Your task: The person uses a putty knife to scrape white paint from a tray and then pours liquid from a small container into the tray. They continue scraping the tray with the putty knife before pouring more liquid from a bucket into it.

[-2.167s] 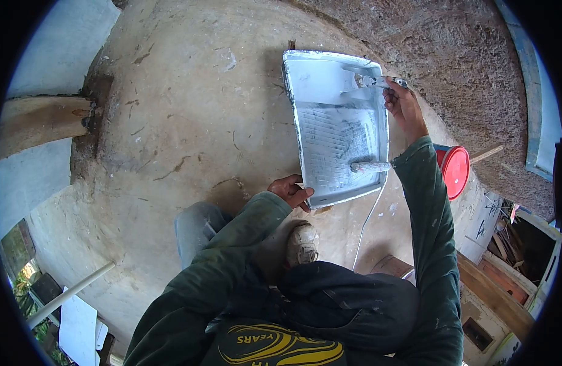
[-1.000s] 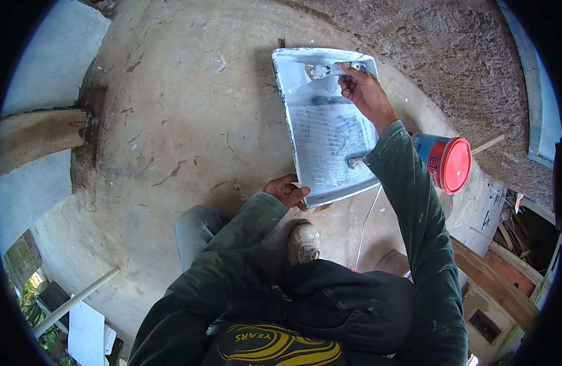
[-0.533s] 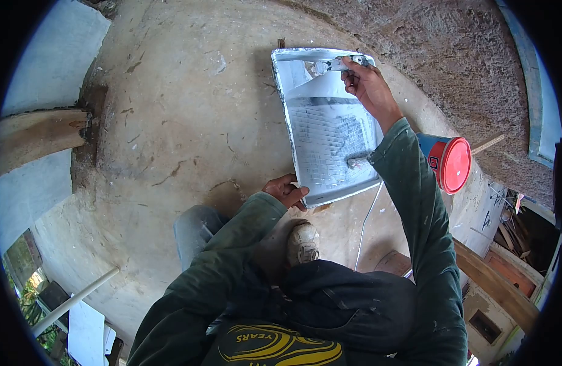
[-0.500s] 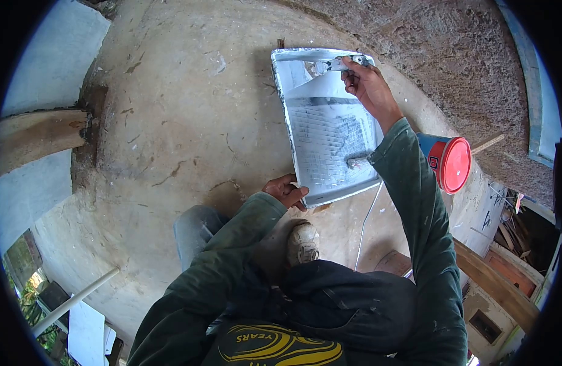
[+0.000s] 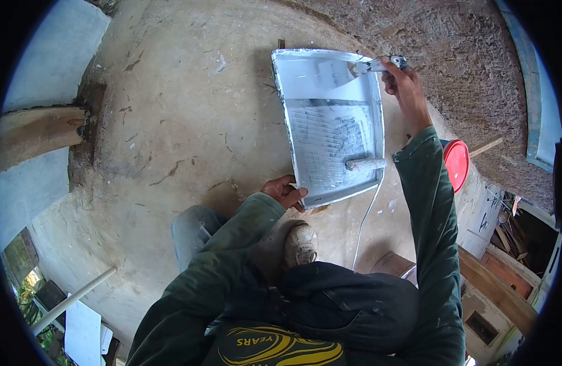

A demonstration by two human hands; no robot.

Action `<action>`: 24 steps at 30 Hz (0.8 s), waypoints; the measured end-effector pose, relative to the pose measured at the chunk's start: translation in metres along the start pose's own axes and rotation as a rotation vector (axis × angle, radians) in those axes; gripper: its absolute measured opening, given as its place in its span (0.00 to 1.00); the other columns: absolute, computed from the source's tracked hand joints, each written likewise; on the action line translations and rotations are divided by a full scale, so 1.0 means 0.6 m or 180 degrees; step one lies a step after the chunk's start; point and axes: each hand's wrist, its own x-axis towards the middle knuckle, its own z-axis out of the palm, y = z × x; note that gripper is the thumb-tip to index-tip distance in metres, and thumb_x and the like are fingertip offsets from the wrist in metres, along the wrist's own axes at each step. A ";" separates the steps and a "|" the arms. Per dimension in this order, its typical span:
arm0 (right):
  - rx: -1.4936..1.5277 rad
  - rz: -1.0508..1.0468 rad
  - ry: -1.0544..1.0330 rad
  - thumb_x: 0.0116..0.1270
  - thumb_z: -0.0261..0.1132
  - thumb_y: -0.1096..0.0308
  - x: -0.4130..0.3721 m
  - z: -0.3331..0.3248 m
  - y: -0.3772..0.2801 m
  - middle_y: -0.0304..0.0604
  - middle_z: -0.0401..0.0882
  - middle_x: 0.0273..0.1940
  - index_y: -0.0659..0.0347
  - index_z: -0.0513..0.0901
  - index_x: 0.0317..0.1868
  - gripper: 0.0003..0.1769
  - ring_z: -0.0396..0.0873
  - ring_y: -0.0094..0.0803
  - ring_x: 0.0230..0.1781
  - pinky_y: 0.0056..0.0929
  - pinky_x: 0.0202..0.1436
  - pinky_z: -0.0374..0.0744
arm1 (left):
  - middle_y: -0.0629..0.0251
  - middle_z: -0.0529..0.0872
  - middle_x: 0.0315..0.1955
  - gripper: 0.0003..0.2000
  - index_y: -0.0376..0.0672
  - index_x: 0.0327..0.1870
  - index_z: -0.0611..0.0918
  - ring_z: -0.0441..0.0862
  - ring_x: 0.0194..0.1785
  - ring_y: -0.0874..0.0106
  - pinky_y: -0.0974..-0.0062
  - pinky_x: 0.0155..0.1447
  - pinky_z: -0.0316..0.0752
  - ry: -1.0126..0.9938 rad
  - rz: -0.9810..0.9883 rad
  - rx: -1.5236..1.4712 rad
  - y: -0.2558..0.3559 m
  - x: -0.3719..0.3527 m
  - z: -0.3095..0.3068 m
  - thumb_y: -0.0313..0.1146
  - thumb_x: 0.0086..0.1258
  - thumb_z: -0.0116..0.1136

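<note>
A paint tray (image 5: pixel 339 140), smeared white, stands on the floor in front of me with white paint in its far well. My left hand (image 5: pixel 285 192) is closed on the tray's near left corner, thumb over the rim. In my right hand (image 5: pixel 407 85) is a paintbrush (image 5: pixel 369 66), gripped by its paint-stained handle over the far right rim. The brush's bristles overlap the white paint in this view. A paint-coated rod-like piece (image 5: pixel 365 164) lies across the ribbed slope by the right rim, with a thin white wire (image 5: pixel 367 213) running from near there toward me.
A bucket with a red lid (image 5: pixel 456 166) stands right of my right forearm, a wooden stick (image 5: pixel 486 145) behind it. Another container (image 5: pixel 394 265) is beside my knee. My shoe (image 5: pixel 301 244) is close to the tray's near edge. A rough wall (image 5: pixel 439 43) rises at far right.
My right hand and the paintbrush have moved right, from over the tray's well to its right rim. The rod-like piece in the tray now shows more fully. My left hand stays on the corner.
</note>
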 end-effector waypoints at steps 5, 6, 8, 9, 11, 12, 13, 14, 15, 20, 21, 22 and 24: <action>-0.0737 -0.0081 0.0431 0.65 0.67 0.50 0.000 -0.054 -0.007 0.31 0.70 0.20 0.58 0.77 0.25 0.21 0.64 0.17 0.17 0.20 0.22 0.62 | 0.55 0.88 0.39 0.23 0.33 0.61 0.72 0.88 0.34 0.71 0.79 0.35 0.74 -0.0018 0.0020 -0.0018 -0.001 0.002 -0.001 0.39 0.71 0.61; -0.0839 -0.0116 0.0472 0.64 0.67 0.49 0.001 -0.062 -0.002 0.33 0.71 0.20 0.59 0.78 0.25 0.22 0.66 0.18 0.18 0.21 0.23 0.63 | 0.55 0.88 0.39 0.23 0.33 0.61 0.72 0.88 0.34 0.71 0.79 0.35 0.75 -0.0020 0.0010 0.0006 0.002 0.000 0.000 0.39 0.71 0.61; -0.0940 -0.0154 0.0512 0.64 0.67 0.48 0.004 -0.073 0.010 0.34 0.73 0.20 0.60 0.78 0.25 0.23 0.68 0.20 0.19 0.23 0.23 0.65 | 0.55 0.88 0.39 0.23 0.33 0.61 0.72 0.88 0.34 0.71 0.79 0.35 0.75 -0.0022 0.0001 0.0032 0.003 0.000 0.000 0.39 0.71 0.61; -0.1055 -0.0192 0.0579 0.64 0.67 0.48 0.004 -0.073 0.011 0.35 0.74 0.21 0.61 0.79 0.26 0.23 0.69 0.20 0.19 0.23 0.23 0.66 | 0.55 0.88 0.39 0.23 0.33 0.60 0.72 0.87 0.34 0.71 0.79 0.35 0.75 -0.0031 0.0023 0.0002 0.001 0.000 0.000 0.39 0.71 0.61; -0.1165 -0.0234 0.0631 0.64 0.67 0.48 0.005 -0.070 0.014 0.35 0.75 0.22 0.62 0.80 0.28 0.23 0.69 0.21 0.20 0.23 0.24 0.66 | 0.54 0.88 0.39 0.23 0.32 0.60 0.72 0.87 0.34 0.71 0.78 0.36 0.76 -0.0025 0.0046 -0.0033 -0.002 0.001 -0.001 0.39 0.71 0.61; -0.1286 -0.0320 0.0704 0.64 0.67 0.48 0.001 -0.067 0.014 0.37 0.76 0.23 0.63 0.81 0.30 0.23 0.70 0.22 0.20 0.23 0.24 0.68 | 0.54 0.88 0.39 0.23 0.32 0.60 0.72 0.87 0.34 0.71 0.78 0.36 0.76 -0.0020 0.0060 -0.0048 -0.003 0.002 0.000 0.38 0.71 0.61; -0.1405 -0.0404 0.0780 0.63 0.66 0.48 -0.001 -0.063 0.012 0.38 0.77 0.23 0.64 0.82 0.32 0.24 0.72 0.22 0.21 0.23 0.25 0.70 | 0.54 0.88 0.39 0.23 0.32 0.60 0.73 0.87 0.34 0.71 0.78 0.36 0.76 -0.0017 0.0072 -0.0063 -0.003 0.003 0.001 0.38 0.71 0.61; -0.1400 -0.0403 0.0776 0.63 0.66 0.48 0.001 -0.063 0.014 0.38 0.77 0.23 0.64 0.82 0.32 0.24 0.72 0.22 0.21 0.23 0.25 0.70 | 0.54 0.88 0.39 0.23 0.32 0.60 0.73 0.87 0.34 0.71 0.78 0.36 0.76 -0.0012 0.0070 -0.0061 -0.002 0.002 0.000 0.38 0.71 0.61; -0.1358 -0.0407 0.0737 0.63 0.67 0.49 0.003 -0.064 0.018 0.39 0.79 0.25 0.66 0.82 0.36 0.23 0.75 0.24 0.23 0.23 0.27 0.72 | 0.54 0.88 0.39 0.22 0.32 0.60 0.73 0.87 0.34 0.71 0.78 0.37 0.77 -0.0030 0.0048 -0.0033 0.002 0.001 0.000 0.38 0.72 0.60; -0.1160 -0.0520 0.0913 0.62 0.69 0.54 0.005 -0.064 0.029 0.43 0.83 0.32 0.68 0.81 0.42 0.22 0.83 0.27 0.30 0.25 0.30 0.79 | 0.53 0.88 0.39 0.22 0.32 0.59 0.73 0.87 0.34 0.71 0.78 0.37 0.77 -0.0073 0.0034 -0.0146 -0.006 0.001 0.000 0.38 0.72 0.60; -0.0922 -0.0353 0.0834 0.62 0.70 0.55 0.006 -0.069 0.035 0.44 0.84 0.35 0.68 0.80 0.43 0.22 0.84 0.28 0.33 0.24 0.33 0.80 | 0.53 0.88 0.39 0.23 0.32 0.59 0.73 0.87 0.34 0.71 0.78 0.37 0.77 -0.0064 0.0057 -0.0127 -0.004 -0.002 0.001 0.39 0.72 0.60; -0.0690 -0.0208 0.0758 0.63 0.70 0.56 0.010 -0.075 0.039 0.44 0.84 0.37 0.68 0.80 0.45 0.22 0.85 0.30 0.36 0.24 0.35 0.81 | 0.53 0.88 0.38 0.23 0.32 0.59 0.73 0.87 0.34 0.71 0.78 0.38 0.77 -0.0059 0.0103 -0.0108 -0.001 -0.002 0.001 0.39 0.72 0.60; -0.0450 -0.0109 0.0690 0.63 0.69 0.56 0.015 -0.078 0.047 0.45 0.84 0.39 0.67 0.80 0.45 0.22 0.84 0.30 0.38 0.24 0.37 0.81 | 0.54 0.88 0.38 0.22 0.32 0.59 0.73 0.87 0.34 0.71 0.78 0.37 0.77 -0.0077 0.0130 -0.0114 0.002 0.002 -0.001 0.39 0.72 0.60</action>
